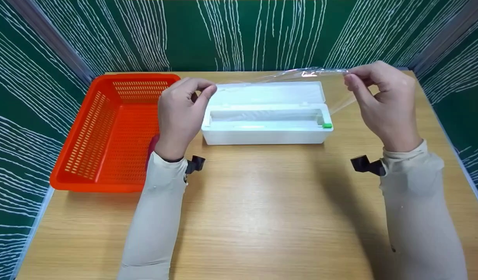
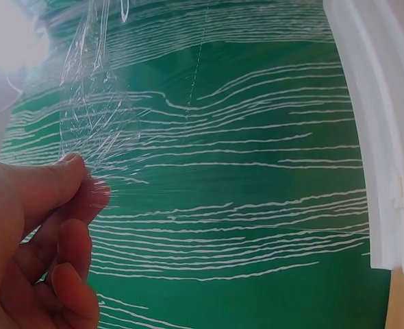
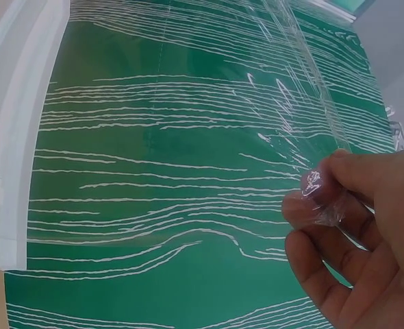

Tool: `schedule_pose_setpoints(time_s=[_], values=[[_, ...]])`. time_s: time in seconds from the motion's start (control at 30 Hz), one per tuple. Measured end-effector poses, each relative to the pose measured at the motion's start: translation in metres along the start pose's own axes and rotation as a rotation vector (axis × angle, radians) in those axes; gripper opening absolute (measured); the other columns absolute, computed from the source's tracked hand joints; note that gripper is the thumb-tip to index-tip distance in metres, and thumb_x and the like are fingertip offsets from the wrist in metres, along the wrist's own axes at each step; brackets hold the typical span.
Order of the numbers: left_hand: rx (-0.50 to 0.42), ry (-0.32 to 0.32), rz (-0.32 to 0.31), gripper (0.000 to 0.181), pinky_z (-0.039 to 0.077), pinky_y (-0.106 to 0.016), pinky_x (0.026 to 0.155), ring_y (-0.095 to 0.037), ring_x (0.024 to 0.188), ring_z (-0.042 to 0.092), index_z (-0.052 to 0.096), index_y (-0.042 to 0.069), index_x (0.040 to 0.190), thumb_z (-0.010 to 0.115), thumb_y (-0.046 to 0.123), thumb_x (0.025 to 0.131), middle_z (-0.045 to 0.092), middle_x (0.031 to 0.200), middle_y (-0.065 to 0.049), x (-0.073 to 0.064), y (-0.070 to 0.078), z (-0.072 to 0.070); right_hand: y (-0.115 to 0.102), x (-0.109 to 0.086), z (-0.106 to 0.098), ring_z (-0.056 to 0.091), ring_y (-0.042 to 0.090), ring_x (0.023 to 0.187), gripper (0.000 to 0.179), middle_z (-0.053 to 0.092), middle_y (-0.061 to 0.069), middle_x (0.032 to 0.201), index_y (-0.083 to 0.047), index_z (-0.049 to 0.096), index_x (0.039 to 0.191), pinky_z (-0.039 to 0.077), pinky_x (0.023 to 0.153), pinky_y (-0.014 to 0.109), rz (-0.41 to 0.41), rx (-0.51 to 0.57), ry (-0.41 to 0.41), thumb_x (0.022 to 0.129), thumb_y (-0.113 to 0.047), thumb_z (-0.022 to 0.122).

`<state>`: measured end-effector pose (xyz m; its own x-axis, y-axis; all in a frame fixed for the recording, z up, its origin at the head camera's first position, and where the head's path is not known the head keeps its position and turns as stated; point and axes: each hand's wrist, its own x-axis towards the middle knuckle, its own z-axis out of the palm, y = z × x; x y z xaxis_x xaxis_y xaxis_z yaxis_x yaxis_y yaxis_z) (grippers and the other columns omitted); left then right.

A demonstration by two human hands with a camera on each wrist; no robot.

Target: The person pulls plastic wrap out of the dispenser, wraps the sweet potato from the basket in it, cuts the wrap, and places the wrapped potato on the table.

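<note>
A sheet of clear plastic wrap (image 1: 297,74) stretches between the two hands above a white wrap dispenser box (image 1: 266,136). Thumb and forefinger of the left hand (image 1: 184,109) pinch one corner, where the film bunches in the left wrist view. On the other side the right hand (image 1: 390,101) pinches the opposite corner between thumb and fingertips, and the film (image 3: 277,103) gathers there in creases. From the raised edge the sheet slopes down to the box. Its lid (image 1: 270,93) is flipped back, and a small green slider (image 1: 327,125) sits at the front right corner.
An orange plastic basket (image 1: 102,186) stands on the left of the wooden table (image 1: 254,210). Something dark red (image 1: 152,149) shows partly behind the left wrist. Green panels with white wavy lines (image 1: 262,35) close off the back and sides.
</note>
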<state>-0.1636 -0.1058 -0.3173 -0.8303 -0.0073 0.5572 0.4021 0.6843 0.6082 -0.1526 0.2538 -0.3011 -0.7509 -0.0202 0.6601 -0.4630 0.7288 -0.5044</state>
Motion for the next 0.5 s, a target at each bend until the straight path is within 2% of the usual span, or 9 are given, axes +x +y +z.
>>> schedule_pose_setpoints(time_s=[0.3,0.5], values=[[-0.014,0.005,0.009,0.021,0.046,-0.024,0.071,-0.015,0.077,0.054,0.081,0.012,0.107,0.073,0.029,0.098,0.076,0.096,-0.001,0.0002,0.0013,-0.0021,-0.0014,0.0008,-0.0016,0.054,-0.010,0.087,0.018,0.075,0.014,0.097,0.001,0.078,0.104,0.045,0.082,0.011,-0.047,-0.022,0.009,0.100,-0.014,0.069],[-0.022,0.008,0.009,0.021,0.045,-0.024,0.070,-0.020,0.078,0.057,0.081,0.012,0.107,0.072,0.029,0.098,0.075,0.095,-0.002,0.0003,0.0036,-0.0039,-0.0037,0.0018,-0.0045,0.054,-0.011,0.088,0.019,0.075,0.015,0.096,0.002,0.077,0.104,0.046,0.083,0.012,-0.081,-0.025,0.014,0.100,-0.015,0.068]])
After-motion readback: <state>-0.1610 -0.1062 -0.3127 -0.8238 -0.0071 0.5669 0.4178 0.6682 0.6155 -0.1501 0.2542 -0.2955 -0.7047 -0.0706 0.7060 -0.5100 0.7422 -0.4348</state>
